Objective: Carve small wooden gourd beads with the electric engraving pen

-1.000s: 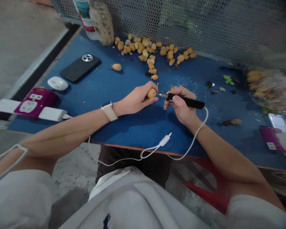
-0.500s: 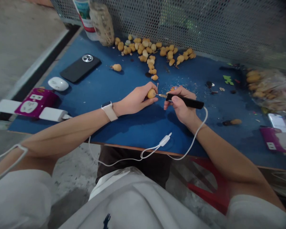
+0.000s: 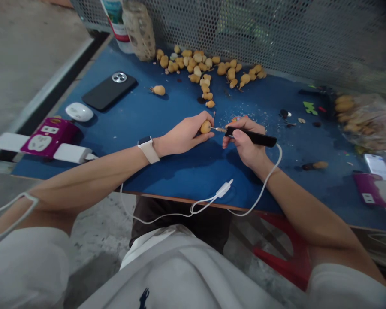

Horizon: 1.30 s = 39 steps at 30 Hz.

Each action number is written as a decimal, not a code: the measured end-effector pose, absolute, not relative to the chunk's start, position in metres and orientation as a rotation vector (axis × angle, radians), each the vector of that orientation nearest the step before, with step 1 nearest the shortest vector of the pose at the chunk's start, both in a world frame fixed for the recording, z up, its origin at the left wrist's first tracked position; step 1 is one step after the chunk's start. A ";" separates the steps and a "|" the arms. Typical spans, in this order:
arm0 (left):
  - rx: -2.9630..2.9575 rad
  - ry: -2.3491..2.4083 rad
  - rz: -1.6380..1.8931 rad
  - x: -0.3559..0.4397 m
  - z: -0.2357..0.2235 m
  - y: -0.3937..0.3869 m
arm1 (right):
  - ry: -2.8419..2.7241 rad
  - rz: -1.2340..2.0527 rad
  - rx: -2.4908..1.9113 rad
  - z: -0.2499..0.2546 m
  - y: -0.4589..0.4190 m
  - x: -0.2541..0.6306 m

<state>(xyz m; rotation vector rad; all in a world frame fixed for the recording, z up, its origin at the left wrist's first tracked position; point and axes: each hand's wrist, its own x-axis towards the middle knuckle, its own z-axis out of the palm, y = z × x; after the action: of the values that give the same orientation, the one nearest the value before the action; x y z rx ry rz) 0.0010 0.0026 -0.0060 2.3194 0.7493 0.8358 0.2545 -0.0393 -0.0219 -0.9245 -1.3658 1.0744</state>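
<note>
Between thumb and fingers, my left hand (image 3: 189,134) grips a small tan gourd (image 3: 205,127) just above the blue table (image 3: 148,141); its thin stem sticks up past the fingers. My right hand (image 3: 247,141) is closed like a pen grip around a black corded pen tool (image 3: 255,137), which looks like a wood-burning pen. The tool's thin metal tip meets the gourd's right side, or comes very close to it. From its back end a white cord (image 3: 270,174) loops down to the table edge.
Several small gourds (image 3: 193,64) lie along the perforated metal screen (image 3: 260,34). At left are a black phone (image 3: 109,91), a white earbud case (image 3: 79,112) and a purple power strip (image 3: 49,137). A bag of gourds (image 3: 366,120) sits at right. An inline switch (image 3: 224,189) rests near the front edge.
The whole view has shifted very slightly. Both hands keep their grips, and the pen tip stays at the gourd's right side.
</note>
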 end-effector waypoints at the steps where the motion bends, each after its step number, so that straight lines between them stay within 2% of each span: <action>1: 2.326 0.753 0.839 0.001 -0.007 0.003 | -1.366 1.077 -0.915 -0.022 -0.039 0.255; 18: 2.483 0.774 0.881 -0.001 -0.013 0.006 | -1.369 1.100 -0.854 -0.025 -0.036 0.257; 27: 2.774 0.988 0.903 -0.004 -0.008 0.005 | -1.334 1.123 -0.835 -0.018 -0.039 0.252; 39: 2.557 0.899 0.930 -0.005 -0.005 0.006 | -1.231 1.214 -0.799 -0.011 -0.039 0.246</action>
<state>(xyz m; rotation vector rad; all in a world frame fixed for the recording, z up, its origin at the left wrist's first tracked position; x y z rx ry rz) -0.0047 0.0063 -0.0049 2.5570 0.8990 0.9304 0.2463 -0.0395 -0.0113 -0.7994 -1.2313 1.2144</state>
